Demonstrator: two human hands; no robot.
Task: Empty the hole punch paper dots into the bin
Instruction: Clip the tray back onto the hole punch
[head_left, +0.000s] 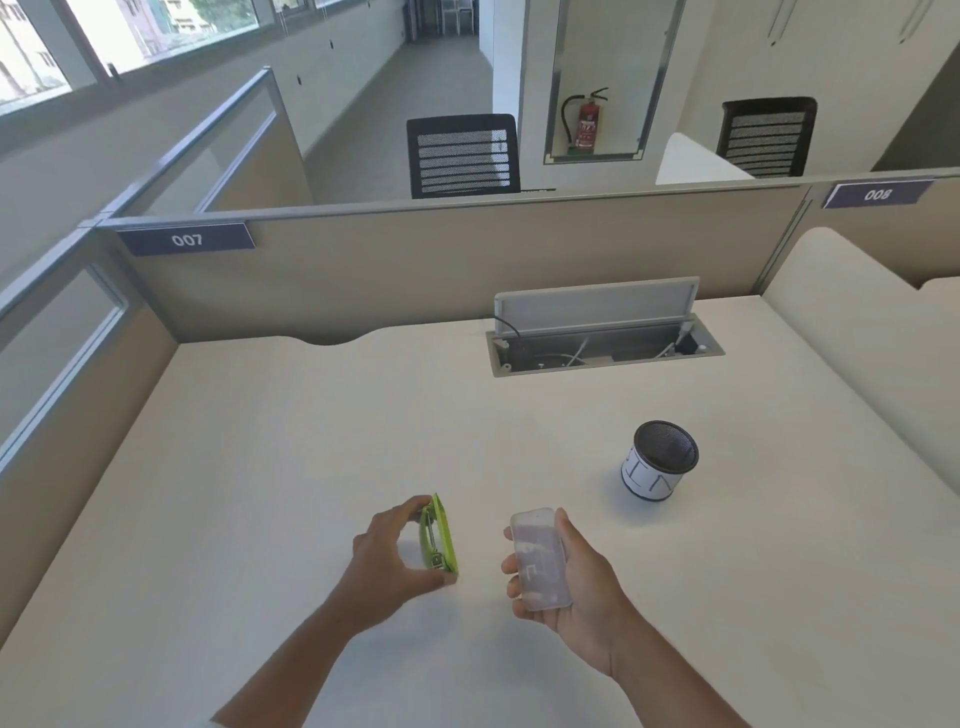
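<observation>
Right hand (566, 582) holding tray (537, 558), left hand (387, 553) punch (439, 535)

Office, numbered cubicle partitions (447, 260), desk (311, 441)

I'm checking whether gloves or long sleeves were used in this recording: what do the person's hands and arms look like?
Both the left hand and the right hand are bare: no gloves, rings, watch or wristband show. Both forearms are uncovered up to the picture's lower edge, so no long sleeves. A pale sliver near the left arm at the bottom edge may be clothing, but it is too small to tell.
</observation>
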